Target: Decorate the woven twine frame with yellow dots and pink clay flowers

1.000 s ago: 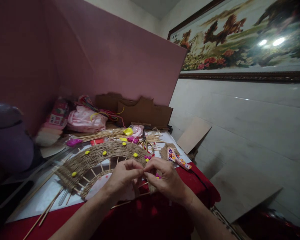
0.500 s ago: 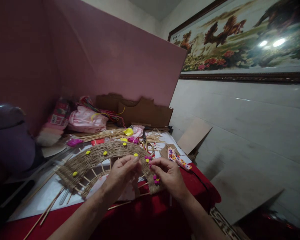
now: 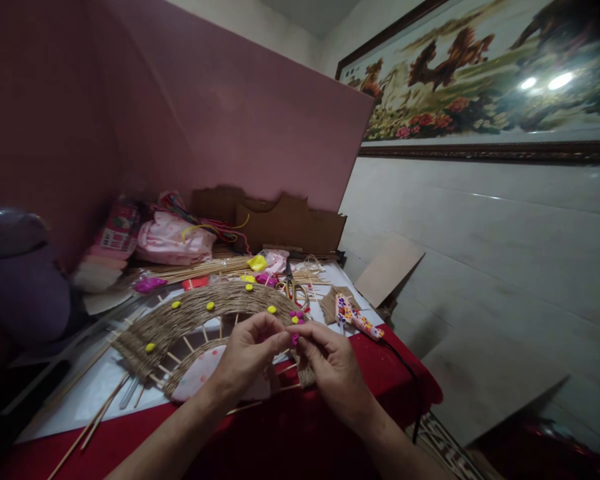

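Observation:
My left hand (image 3: pixel 253 350) and my right hand (image 3: pixel 333 360) meet at their pinched fingertips over the right end of a woven twine arch (image 3: pixel 180 319). A small piece of purple modelling clay (image 3: pixel 295 339) shows at my right fingertips. Whether my left fingers also grip something is hidden. Yellow clay dots (image 3: pixel 211 307) are spread along the arch. Just beyond my fingers, purple clay petals (image 3: pixel 300 314) stand around a yellow centre. Thin sticks run from the arch to an inner woven band with a spotted pale fabric panel (image 3: pixel 200 375).
Scissors (image 3: pixel 293 288) lie behind the arch, near bags of yellow (image 3: pixel 257 263) and purple clay (image 3: pixel 150 284). A flower-patterned glue gun (image 3: pixel 357 318) with a cord lies at right. Bundled sticks (image 3: pixel 205 268) and cardboard (image 3: pixel 290 227) are at the back. A red cloth (image 3: pixel 395 380) covers the table's front.
My hands have come together; before, they were apart. My right hand has moved left, my left hand slightly right, and the purple clay is now between them.

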Demonstrator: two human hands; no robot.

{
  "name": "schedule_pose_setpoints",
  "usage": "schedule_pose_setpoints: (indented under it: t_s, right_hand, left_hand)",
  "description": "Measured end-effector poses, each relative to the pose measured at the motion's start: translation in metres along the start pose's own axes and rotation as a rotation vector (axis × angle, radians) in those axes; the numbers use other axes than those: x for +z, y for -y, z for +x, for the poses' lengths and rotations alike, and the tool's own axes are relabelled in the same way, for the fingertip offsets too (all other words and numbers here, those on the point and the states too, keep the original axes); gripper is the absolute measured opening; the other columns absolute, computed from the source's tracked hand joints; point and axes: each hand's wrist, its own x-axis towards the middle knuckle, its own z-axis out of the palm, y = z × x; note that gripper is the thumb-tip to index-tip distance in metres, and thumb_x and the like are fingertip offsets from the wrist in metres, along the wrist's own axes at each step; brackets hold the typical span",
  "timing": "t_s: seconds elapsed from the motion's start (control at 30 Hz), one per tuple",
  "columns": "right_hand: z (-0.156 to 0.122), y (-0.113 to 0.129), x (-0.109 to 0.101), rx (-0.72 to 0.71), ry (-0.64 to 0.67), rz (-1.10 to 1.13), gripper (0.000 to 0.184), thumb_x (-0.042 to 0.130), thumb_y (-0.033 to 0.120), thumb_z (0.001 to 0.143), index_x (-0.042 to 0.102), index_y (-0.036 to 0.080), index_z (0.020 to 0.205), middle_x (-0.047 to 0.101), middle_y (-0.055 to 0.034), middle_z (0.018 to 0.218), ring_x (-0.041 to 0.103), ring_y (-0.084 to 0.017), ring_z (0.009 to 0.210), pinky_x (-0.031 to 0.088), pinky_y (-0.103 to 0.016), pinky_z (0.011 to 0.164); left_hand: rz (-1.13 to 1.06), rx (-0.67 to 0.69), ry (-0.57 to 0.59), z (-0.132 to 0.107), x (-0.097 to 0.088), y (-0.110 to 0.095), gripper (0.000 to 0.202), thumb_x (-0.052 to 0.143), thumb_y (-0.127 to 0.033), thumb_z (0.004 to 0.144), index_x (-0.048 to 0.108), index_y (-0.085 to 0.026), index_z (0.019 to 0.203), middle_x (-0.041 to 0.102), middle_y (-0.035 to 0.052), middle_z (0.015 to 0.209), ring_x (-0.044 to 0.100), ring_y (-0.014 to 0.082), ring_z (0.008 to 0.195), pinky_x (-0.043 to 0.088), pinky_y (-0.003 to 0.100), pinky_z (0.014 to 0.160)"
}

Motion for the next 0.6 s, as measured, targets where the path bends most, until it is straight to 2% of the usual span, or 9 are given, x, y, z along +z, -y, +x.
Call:
schedule_pose_setpoints:
  t_s: [0.2,0.3,0.4,0.5,0.6]
  right_hand:
    - [0.0002,-0.0025,0.0032,0.103,-0.075,0.123,0.007,0.058,0.024,0.082,0.058,0.018,0.084,0.060,0.0003,0.073,0.054,-0.011,0.063,0.043,-0.021,0.056]
    - [0.0005,-0.0025,0.0020,0.123,-0.061,0.157,0.009,0.055,0.025,0.084,0.059,0.018,0.082,0.057,0.0011,0.069,0.052,-0.010,0.058,0.042,-0.021,0.053]
    - [0.0005,-0.0018,0.0004,0.143,-0.053,0.215,0.013,0.051,0.027,0.086,0.060,0.018,0.088,0.059,0.0004,0.070,0.052,-0.010,0.057,0.044,-0.022,0.053]
    - [0.0000,-0.0006,0.0009,0.075,-0.075,0.093,0.010,0.060,0.025,0.081,0.063,0.019,0.088,0.062,-0.0008,0.075,0.054,-0.012,0.065,0.044,-0.024,0.059]
    - [-0.0001,0.0007,0.0031,-0.043,-0.081,-0.030,0.004,0.063,0.022,0.079,0.065,0.019,0.081,0.061,-0.0006,0.073,0.053,-0.012,0.066,0.042,-0.024,0.060]
  left_hand:
    - [0.001,-0.001,0.009,-0.0006,0.0006,0.0003,0.023,0.066,-0.037,0.072,0.062,-0.014,0.072,0.050,-0.0051,0.053,0.038,0.0031,0.040,0.030,0.015,0.038]
    - [0.004,-0.014,0.027,-0.0012,-0.0009,-0.0010,0.021,0.071,-0.032,0.067,0.065,-0.013,0.073,0.056,-0.0022,0.057,0.039,0.0025,0.040,0.030,0.015,0.037]
    - [-0.092,-0.057,0.051,-0.0010,-0.0026,-0.0010,0.023,0.069,-0.036,0.070,0.065,-0.013,0.073,0.056,-0.0019,0.056,0.038,0.0030,0.037,0.030,0.016,0.036]
    - [-0.194,-0.116,0.066,-0.0006,-0.0022,0.0005,0.028,0.067,-0.041,0.070,0.060,-0.014,0.069,0.050,-0.0044,0.050,0.035,0.0038,0.036,0.027,0.016,0.034]
    - [-0.171,-0.163,0.056,-0.0008,-0.0001,0.0007,0.035,0.069,-0.046,0.067,0.054,-0.015,0.062,0.046,-0.0053,0.045,0.034,0.0037,0.034,0.024,0.016,0.032]
